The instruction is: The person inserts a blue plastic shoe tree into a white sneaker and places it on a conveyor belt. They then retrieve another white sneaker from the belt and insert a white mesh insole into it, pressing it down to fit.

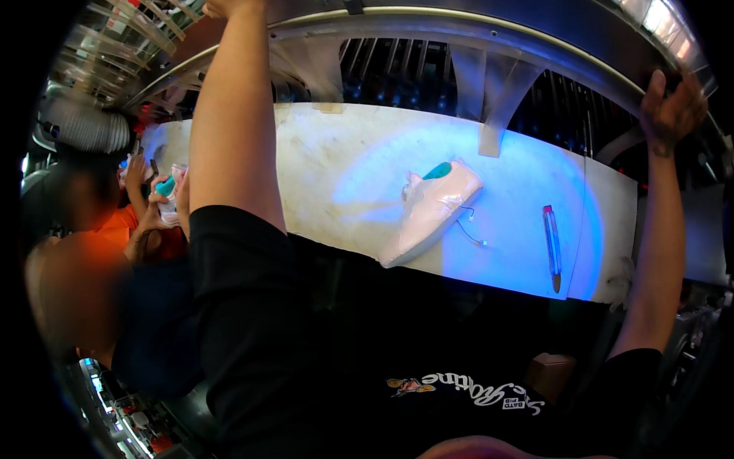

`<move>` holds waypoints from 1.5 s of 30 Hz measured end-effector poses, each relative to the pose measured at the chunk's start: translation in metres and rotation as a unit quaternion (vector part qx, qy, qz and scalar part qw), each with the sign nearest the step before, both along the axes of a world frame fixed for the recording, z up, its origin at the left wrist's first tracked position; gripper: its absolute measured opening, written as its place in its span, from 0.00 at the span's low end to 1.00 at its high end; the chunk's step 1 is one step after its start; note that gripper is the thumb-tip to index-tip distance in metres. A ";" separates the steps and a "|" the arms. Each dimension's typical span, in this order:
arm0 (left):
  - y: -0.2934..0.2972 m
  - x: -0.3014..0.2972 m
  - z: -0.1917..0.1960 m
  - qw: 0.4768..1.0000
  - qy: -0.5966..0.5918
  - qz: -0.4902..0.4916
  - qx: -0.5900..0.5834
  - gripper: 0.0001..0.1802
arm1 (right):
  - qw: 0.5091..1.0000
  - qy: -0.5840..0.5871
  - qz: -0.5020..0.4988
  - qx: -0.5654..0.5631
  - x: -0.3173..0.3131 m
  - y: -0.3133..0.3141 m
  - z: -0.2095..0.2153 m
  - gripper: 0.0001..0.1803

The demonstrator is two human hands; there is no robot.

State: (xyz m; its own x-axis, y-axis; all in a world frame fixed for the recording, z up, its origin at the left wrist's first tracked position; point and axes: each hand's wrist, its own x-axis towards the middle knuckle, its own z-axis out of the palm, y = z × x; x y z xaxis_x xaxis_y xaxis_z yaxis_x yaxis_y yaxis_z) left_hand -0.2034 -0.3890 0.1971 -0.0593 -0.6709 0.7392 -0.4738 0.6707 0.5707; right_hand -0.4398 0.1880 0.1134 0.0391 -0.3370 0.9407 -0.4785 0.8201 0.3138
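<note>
Head view: pale pink shoe rests on the white worktop, toe at the near edge, mostly within the patch of blue light, probably set there so its surface is well lit. Teal lining shows at its opening; thin wires with pale ends trail out beside it. Pen-like tool lies to the right, apart from the shoe, presumably parked within easy reach. Neither hand touches the shoe. Left hand sits at the upper picture edge, beyond the metal beam; fingers cut off, cannot tell their spread or any hold. Right hand is raised near the beam's right end, thumb apart from loosely extended fingers, nothing visible in its grasp, perhaps braced there; contact unclear
</note>
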 end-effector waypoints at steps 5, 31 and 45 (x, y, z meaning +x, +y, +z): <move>0.010 0.009 0.004 1.000 0.014 -0.011 -0.005 0.28 | 1.000 0.002 0.016 0.004 0.001 -0.004 0.001 0.30; -0.039 0.003 0.001 0.996 -0.071 0.009 0.055 0.32 | 0.998 -0.020 0.060 -0.023 0.033 -0.020 0.012 0.31; -0.073 0.006 -0.014 0.996 -0.073 -0.016 0.055 0.32 | 0.995 -0.030 0.063 -0.073 0.024 -0.020 0.001 0.34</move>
